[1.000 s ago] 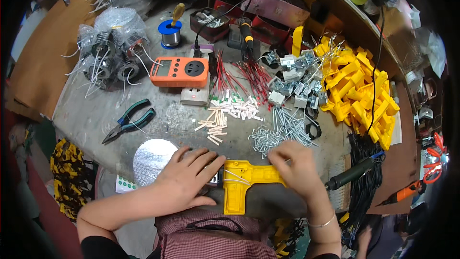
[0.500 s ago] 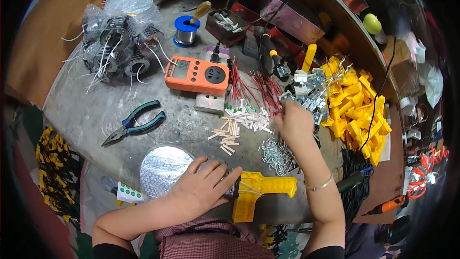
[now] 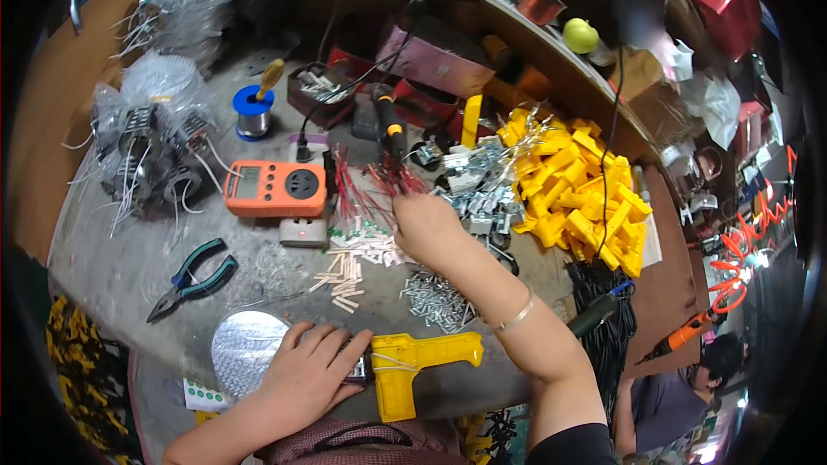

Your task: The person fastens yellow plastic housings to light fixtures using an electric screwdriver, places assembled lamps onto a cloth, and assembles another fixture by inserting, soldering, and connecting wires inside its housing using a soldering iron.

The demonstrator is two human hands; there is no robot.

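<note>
My left hand (image 3: 314, 370) lies over a dark, squarish part (image 3: 360, 368), fingers draped across the far side and thumb on the near side. That part joins a yellow gun-shaped housing shell (image 3: 396, 379), open side up with white wires inside. On its left, a silver disc under bubble wrap (image 3: 241, 349) shows past my wrist. My right hand (image 3: 431, 228) is closed at the lower ends of a bunch of red wires (image 3: 388, 176); its fingertips are hidden. Below it lie white sleeves (image 3: 379, 250), beige sticks (image 3: 343, 280) and a heap of screws (image 3: 439, 301).
Pliers (image 3: 194, 280), an orange meter (image 3: 276, 189) and a solder spool (image 3: 254, 112) stand left. Wrapped metal motor-like parts (image 3: 142, 155) fill the back left. Metal brackets (image 3: 487, 181) and piled yellow parts (image 3: 577, 189) lie right. A person (image 3: 676, 405) is at the lower right.
The whole view has turned right, so the bench things appear farther left. My right hand has moved a little in toward the red wires. My left hand stays on the dark part.
</note>
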